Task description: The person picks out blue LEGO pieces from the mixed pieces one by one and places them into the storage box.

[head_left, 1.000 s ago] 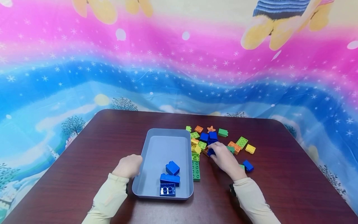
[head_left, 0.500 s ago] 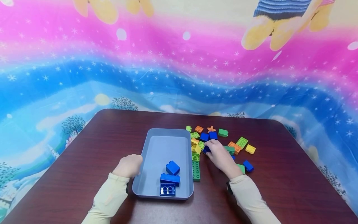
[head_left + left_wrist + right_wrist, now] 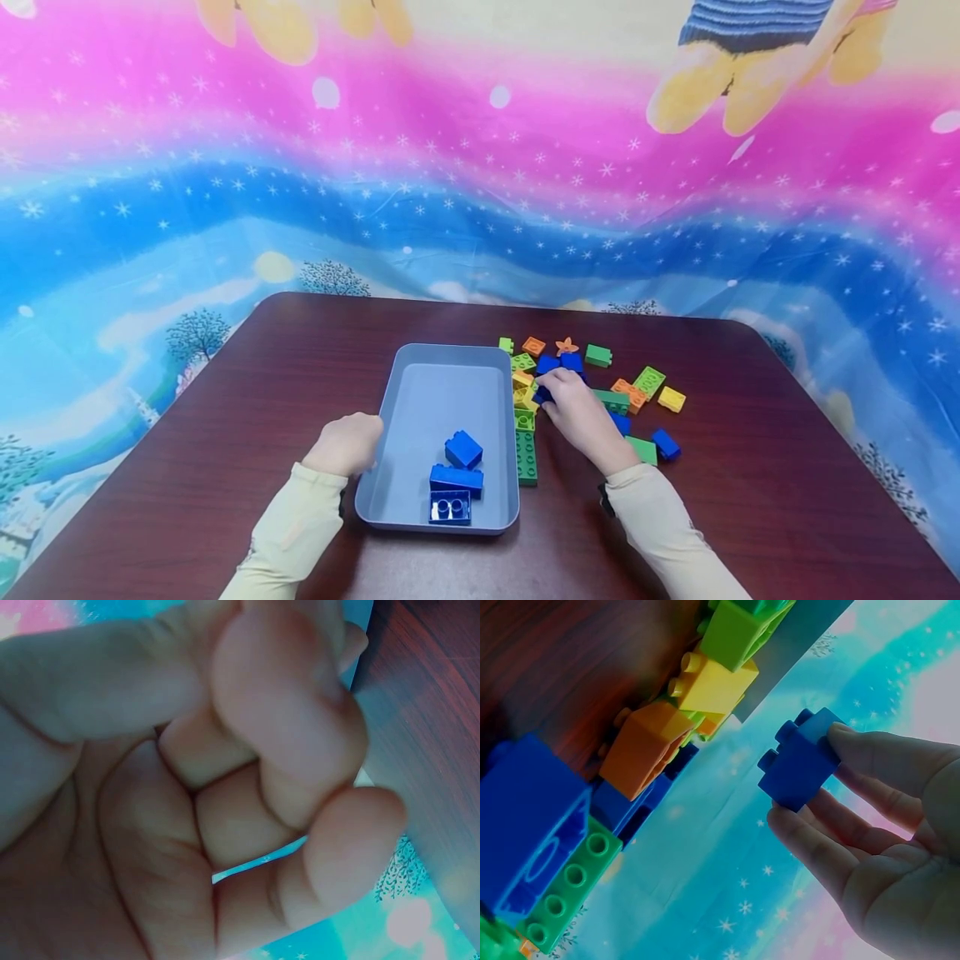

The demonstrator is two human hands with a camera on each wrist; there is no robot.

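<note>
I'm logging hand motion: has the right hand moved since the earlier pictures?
Yes: the right hand has shifted leftward, nearer the gray tray.

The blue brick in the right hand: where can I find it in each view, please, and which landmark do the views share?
Head: the blue brick is right of and below the picture's middle, partly hidden by the right hand.
Left wrist: not in it; the left hand fills most of the picture.
Right wrist: right of the middle, pinched in the right hand.
Shared landmark: the patterned backdrop.
</note>
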